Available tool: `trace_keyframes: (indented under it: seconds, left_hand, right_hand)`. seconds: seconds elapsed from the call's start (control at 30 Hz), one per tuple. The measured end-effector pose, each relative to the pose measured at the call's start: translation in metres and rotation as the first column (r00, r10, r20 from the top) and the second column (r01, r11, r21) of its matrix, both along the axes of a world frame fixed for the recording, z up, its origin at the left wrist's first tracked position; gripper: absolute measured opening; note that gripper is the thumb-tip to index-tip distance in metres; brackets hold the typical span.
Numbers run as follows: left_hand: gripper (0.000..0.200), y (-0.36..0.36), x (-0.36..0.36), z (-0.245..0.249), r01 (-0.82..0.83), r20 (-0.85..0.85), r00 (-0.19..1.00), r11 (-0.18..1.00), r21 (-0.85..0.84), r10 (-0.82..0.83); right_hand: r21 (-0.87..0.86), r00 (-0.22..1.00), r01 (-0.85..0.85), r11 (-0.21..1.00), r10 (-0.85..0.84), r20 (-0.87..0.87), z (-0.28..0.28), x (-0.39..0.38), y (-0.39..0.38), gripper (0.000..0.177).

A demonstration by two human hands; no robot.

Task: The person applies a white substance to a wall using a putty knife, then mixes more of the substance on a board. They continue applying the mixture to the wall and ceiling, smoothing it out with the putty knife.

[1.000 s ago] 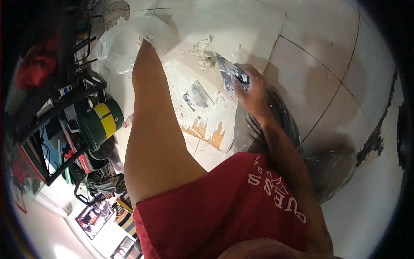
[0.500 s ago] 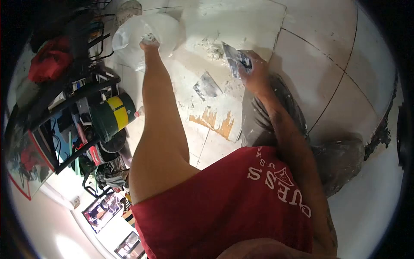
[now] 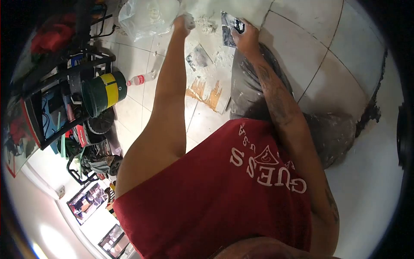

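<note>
My left hand (image 3: 183,25) is above the white-coated board, closed around a clump of white powdery material (image 3: 189,21). It is just right of the clear plastic bag (image 3: 144,19). In my right hand (image 3: 248,38) is a flat metal scraper (image 3: 228,35) with a dark grip, its blade smeared white. Between the hands, a heap of white crumbly material (image 3: 206,24) lies on the board (image 3: 221,71). A second square metal blade (image 3: 199,58), also smeared, rests flat on the board nearer to me.
A dark green bucket with a yellow band (image 3: 103,94) stands at left, near a plastic bottle (image 3: 140,79) lying on the tiles. A black rack (image 3: 56,73) holds clutter. Dark plastic (image 3: 254,86) covers my bent leg at right.
My left hand has come out of the plastic bag and moved right, with white material in it. My right hand has shifted slightly with the scraper. The view has tilted.
</note>
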State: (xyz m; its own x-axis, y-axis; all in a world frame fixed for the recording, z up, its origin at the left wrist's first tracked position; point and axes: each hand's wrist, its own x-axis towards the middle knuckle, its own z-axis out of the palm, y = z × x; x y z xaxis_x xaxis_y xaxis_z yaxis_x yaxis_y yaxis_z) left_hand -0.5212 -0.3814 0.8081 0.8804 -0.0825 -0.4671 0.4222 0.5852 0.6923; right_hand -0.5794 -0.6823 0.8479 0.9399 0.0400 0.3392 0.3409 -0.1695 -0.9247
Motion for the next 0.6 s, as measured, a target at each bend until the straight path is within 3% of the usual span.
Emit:
trace_keyframes:
  seconds: [0.03,0.07,0.17,0.2,0.23,0.3,0.33,0.4,0.47,0.5,0.53,0.57,0.6]
  left_hand:
    - [0.016,-0.016,-0.001,-0.003,-0.084,-0.058,0.993,0.96,0.266,0.102]
    - [0.018,-0.03,0.001,-0.009,-0.141,-0.083,0.973,0.845,0.516,0.214]
    - [0.025,-0.032,0.012,-0.028,0.056,-0.185,0.964,0.535,0.843,0.191]
    - [0.028,-0.02,0.018,-0.045,0.193,-0.2,0.98,0.19,0.963,0.02]
    - [0.031,0.001,0.025,-0.065,0.242,-0.27,0.954,-0.197,0.95,-0.132]
    - [0.035,0.013,0.029,-0.066,0.17,-0.388,0.876,-0.571,0.803,-0.286]
    - [0.037,0.016,0.025,-0.064,0.143,-0.395,0.857,-0.583,0.8,-0.332]
    - [0.037,0.014,0.025,-0.063,0.177,-0.349,0.895,-0.496,0.85,-0.279]
    - [0.034,0.01,0.03,-0.077,0.247,-0.269,0.962,-0.263,0.933,-0.051]
    - [0.032,0.017,0.032,-0.077,0.195,-0.377,0.89,-0.535,0.822,-0.256]
    - [0.031,0.007,0.027,-0.041,0.057,-0.516,0.757,-0.746,0.663,-0.401]
    - [0.03,0.0,0.023,-0.019,-0.142,-0.669,0.58,-0.866,0.479,-0.465]
    - [0.027,0.003,0.027,-0.028,0.013,-0.559,0.706,-0.782,0.623,-0.434]
  right_hand:
    - [0.01,0.999,-0.006,1.0,0.006,-0.039,0.003,0.0,-0.001,0.034]
    - [0.021,0.997,-0.008,1.0,0.01,-0.078,0.006,-0.001,-0.002,0.034]
    - [0.038,0.999,0.04,0.998,-0.039,-0.016,0.012,-0.004,-0.004,0.034]
    - [0.027,0.999,0.045,0.999,-0.045,-0.007,0.011,-0.002,-0.004,0.033]
    - [0.016,0.999,0.048,0.999,-0.048,0.001,0.008,0.0,-0.002,0.033]
    - [-0.002,0.999,0.028,1.0,-0.028,-0.036,0.005,0.001,-0.001,0.034]
    - [-0.008,0.997,0.006,1.0,-0.007,-0.083,0.005,0.001,-0.001,0.036]
    - [-0.014,0.993,-0.02,1.0,0.019,-0.119,0.005,0.001,-0.002,0.038]
    - [-0.017,0.995,-0.028,0.999,0.026,-0.1,0.007,0.0,-0.003,0.037]
    - [-0.01,0.995,-0.026,1.0,0.025,-0.097,0.008,0.001,-0.003,0.037]
    - [-0.002,0.995,-0.023,1.0,0.023,-0.092,0.008,0.001,-0.002,0.037]
    - [0.005,0.996,-0.021,1.0,0.022,-0.089,0.006,0.001,-0.001,0.037]
    - [0.002,0.996,-0.018,1.0,0.018,-0.086,0.006,0.0,-0.001,0.037]
